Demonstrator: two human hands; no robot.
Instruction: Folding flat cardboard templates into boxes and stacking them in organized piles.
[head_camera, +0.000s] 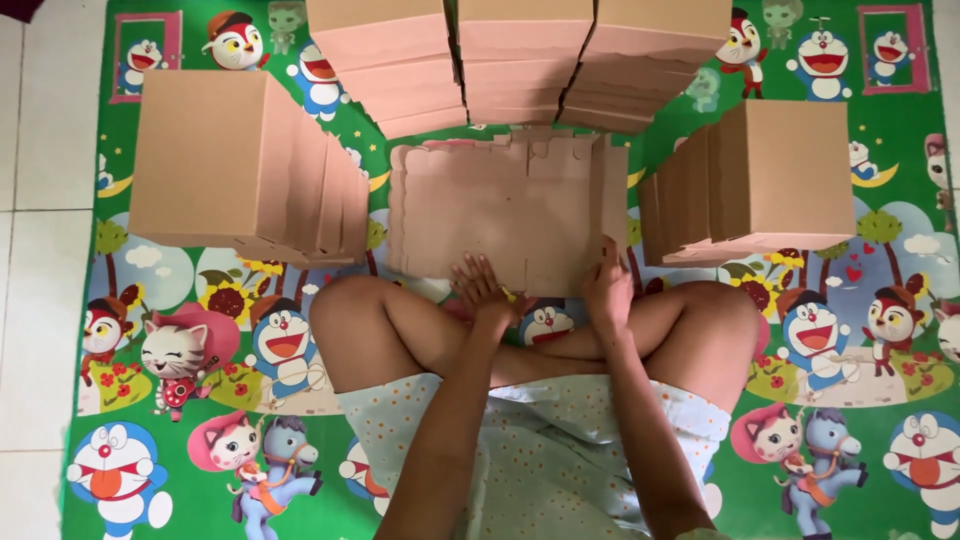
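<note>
A stack of flat die-cut cardboard sheets (500, 215) lies on the mat just beyond my crossed legs. My left hand (482, 290) rests fingers spread on the near edge of the top sheet. At the sheet's near right corner, my right hand (608, 290) grips the edge where a side flap (615, 200) stands folded up. Both forearms reach forward over my lap.
Folded brown cardboard boxes stand in rows: one row at the left (245, 170), one at the right (760, 180), and three stacks at the back (520, 55). All sit on a green cartoon-printed play mat (180, 420). White floor tiles (35, 250) border the mat at left.
</note>
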